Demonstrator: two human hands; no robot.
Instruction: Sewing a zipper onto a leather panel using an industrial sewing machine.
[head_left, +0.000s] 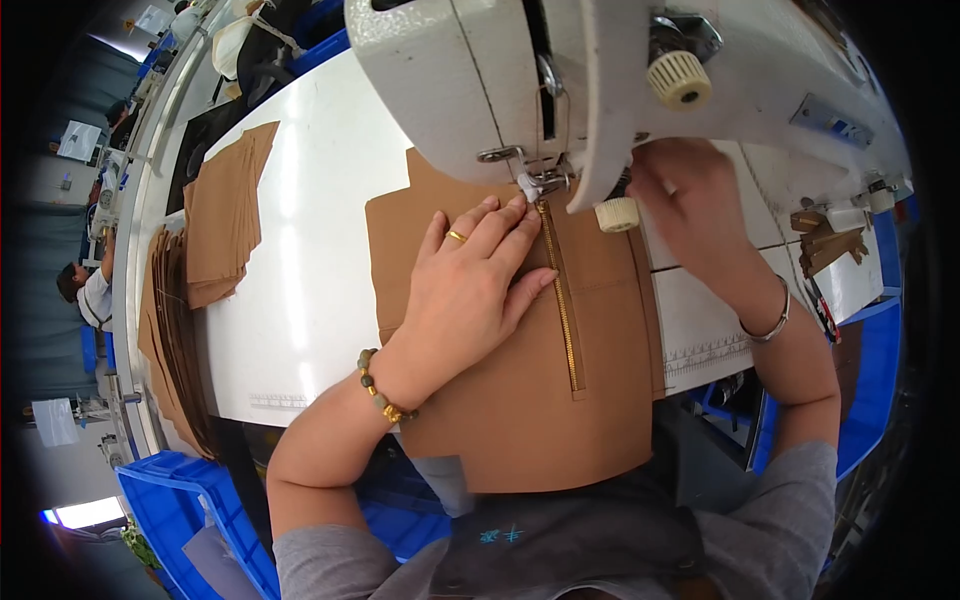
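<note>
A brown fabric panel (610,440) lies on the white table under the head of a white sewing machine (430,80), its near edge hanging toward my lap. Down the panel runs a gold-toothed zipper (566,325), its far end by the presser foot (548,182). My left hand (475,260) rests flat on the fabric left of the zipper, fingertips close to the foot and thumb touching the zipper's edge. To the right of the machine head, my right hand (695,200) is raised beside a cream knob (617,214). Its fingers are curled, blurred and partly hidden.
Stacked brown fabric pieces (230,215) lie at the left, with another pile (170,320) over the table edge. Brown scraps (830,245) sit at the far right. Blue bins (160,500) flank the table. Other people (95,295) work beyond the left side.
</note>
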